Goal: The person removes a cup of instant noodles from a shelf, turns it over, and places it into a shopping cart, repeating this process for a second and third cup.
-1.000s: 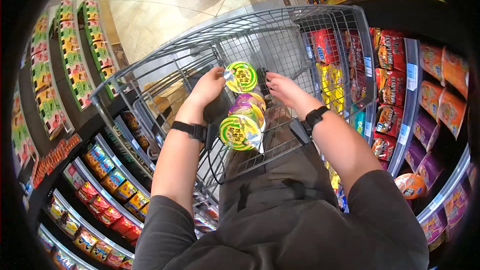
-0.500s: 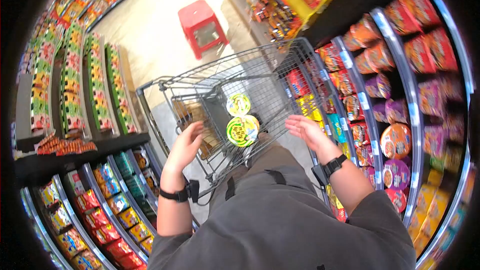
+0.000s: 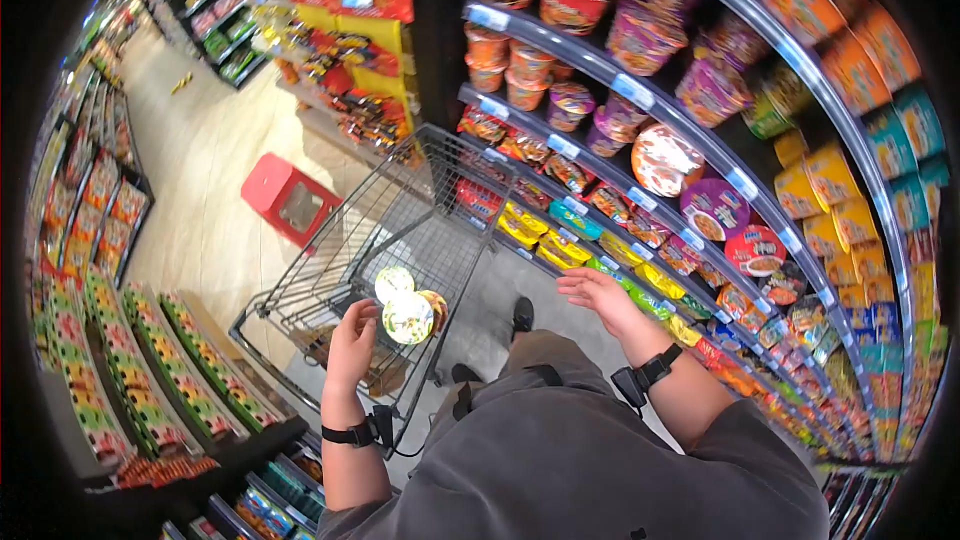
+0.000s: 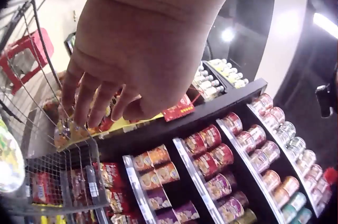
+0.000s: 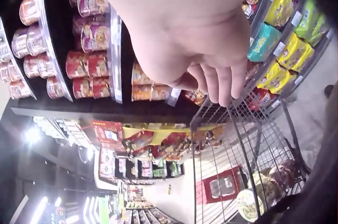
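Seemingly at a choosing step, my left grip [image 3: 352, 345] and right grip [image 3: 605, 302] are empty, fingers loose, the left near lidded tubs [image 3: 409, 318] inside the cart [image 3: 455, 165]; picking from the shelves [image 3: 560, 43] would call for a reach.

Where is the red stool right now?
In the head view, the red stool stands on the floor left of centre, just beyond the shopping cart.
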Tool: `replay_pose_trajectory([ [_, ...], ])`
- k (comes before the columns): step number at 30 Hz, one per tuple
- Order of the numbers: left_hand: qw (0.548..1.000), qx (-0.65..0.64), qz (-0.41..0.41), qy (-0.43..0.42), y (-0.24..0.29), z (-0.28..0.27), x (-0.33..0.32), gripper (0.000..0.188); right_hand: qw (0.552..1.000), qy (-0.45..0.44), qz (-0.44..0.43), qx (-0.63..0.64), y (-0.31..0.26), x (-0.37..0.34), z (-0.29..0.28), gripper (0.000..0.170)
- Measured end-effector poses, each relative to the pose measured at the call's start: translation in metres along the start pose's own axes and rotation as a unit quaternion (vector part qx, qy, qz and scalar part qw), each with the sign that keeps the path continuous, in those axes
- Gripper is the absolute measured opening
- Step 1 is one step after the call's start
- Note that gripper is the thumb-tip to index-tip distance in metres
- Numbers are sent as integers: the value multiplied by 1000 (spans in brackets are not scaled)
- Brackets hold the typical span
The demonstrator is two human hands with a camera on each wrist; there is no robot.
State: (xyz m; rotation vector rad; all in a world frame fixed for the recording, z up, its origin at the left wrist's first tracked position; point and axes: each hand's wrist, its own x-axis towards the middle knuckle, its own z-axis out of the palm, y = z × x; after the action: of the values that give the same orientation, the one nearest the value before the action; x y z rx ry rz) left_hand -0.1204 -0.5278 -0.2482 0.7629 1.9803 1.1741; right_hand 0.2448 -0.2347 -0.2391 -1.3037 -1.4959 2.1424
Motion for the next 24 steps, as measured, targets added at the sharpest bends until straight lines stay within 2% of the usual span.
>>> replay_pose_trajectory([
  [7, 993, 30, 97, -62, 84, 65, 53, 35, 991, 67, -94, 67, -7, -40, -80, 40],
  [14, 976, 66, 162, -129, 161, 186, 110, 40, 976, 128, -155, 83, -34, -84, -172, 43],
  [19, 957, 65, 239, -151, 233, 266, 125, 46, 965, 99, -222, 99, -60, -103, -228, 45],
  [24, 944, 82, 284, -143, 286, 312, 129, 48, 958, 53, -272, 73, -97, -107, -261, 49],
])
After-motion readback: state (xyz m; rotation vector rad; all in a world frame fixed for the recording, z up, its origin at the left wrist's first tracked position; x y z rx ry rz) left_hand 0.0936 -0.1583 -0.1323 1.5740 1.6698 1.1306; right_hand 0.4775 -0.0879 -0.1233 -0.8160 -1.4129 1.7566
